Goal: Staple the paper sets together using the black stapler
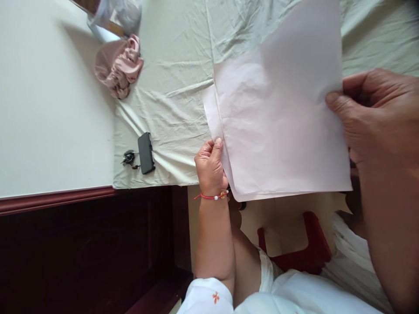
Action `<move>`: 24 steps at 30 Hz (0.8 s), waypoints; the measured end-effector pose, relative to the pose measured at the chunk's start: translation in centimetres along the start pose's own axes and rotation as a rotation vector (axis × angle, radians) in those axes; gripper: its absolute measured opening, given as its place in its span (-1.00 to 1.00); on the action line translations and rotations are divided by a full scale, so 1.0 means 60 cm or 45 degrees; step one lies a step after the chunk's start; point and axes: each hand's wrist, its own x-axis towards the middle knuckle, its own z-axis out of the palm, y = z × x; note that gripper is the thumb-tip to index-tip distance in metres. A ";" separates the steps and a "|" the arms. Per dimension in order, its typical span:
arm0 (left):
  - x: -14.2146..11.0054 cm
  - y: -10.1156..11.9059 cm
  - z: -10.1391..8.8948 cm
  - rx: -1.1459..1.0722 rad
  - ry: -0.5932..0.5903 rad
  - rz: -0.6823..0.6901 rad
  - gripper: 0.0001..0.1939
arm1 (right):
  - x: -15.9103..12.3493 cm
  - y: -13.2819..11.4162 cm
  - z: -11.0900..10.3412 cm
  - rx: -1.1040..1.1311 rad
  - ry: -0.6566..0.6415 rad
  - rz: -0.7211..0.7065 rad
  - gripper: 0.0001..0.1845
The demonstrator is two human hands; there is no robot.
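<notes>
Sheets of white paper (281, 126) are held up in front of me, partly over the cloth and partly past its front edge. At their right edge my right hand (376, 109) pinches the paper, thumb on top and fingers behind. My left hand (211, 165) has its thumb and fingers closed on the left edge of a paper sheet (212, 109) that sticks out behind the top one. How many sheets there are, I cannot tell. A red string bracelet (212, 196) circles my left wrist.
A pale green cloth (176, 117) covers part of the white table (49, 100). On it lie a black phone-like case (145, 152), keys (129, 158) and a pink gathered fabric item (121, 65). A clear plastic container (119, 17) stands at the back left. A red stool (304, 253) is below.
</notes>
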 end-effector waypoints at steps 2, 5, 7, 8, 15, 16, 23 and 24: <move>0.001 0.001 0.000 0.006 -0.029 -0.001 -0.83 | -0.001 -0.003 -0.001 0.022 -0.031 0.019 -0.74; 0.003 0.001 -0.001 0.033 -0.039 0.022 -0.70 | -0.002 -0.002 -0.002 0.029 -0.071 0.011 -0.71; 0.004 -0.001 -0.003 0.053 -0.013 0.055 -0.58 | -0.002 0.001 -0.004 0.017 -0.086 -0.006 -0.70; 0.005 -0.002 -0.004 0.058 0.001 0.073 -0.55 | -0.002 0.002 -0.005 0.001 -0.090 -0.011 -0.70; 0.008 -0.004 -0.002 0.038 0.043 0.036 -0.62 | 0.001 -0.001 -0.007 -0.072 -0.106 -0.014 -0.72; 0.008 -0.003 -0.001 0.031 0.056 0.037 -0.60 | 0.001 -0.001 -0.005 -0.075 -0.100 -0.021 -0.72; 0.008 -0.006 -0.003 -0.017 0.137 0.093 -0.54 | -0.002 0.002 0.003 0.022 -0.052 -0.031 -0.70; 0.009 -0.008 -0.004 -0.005 0.133 0.110 -0.58 | -0.002 0.001 0.003 0.033 -0.041 -0.025 -0.71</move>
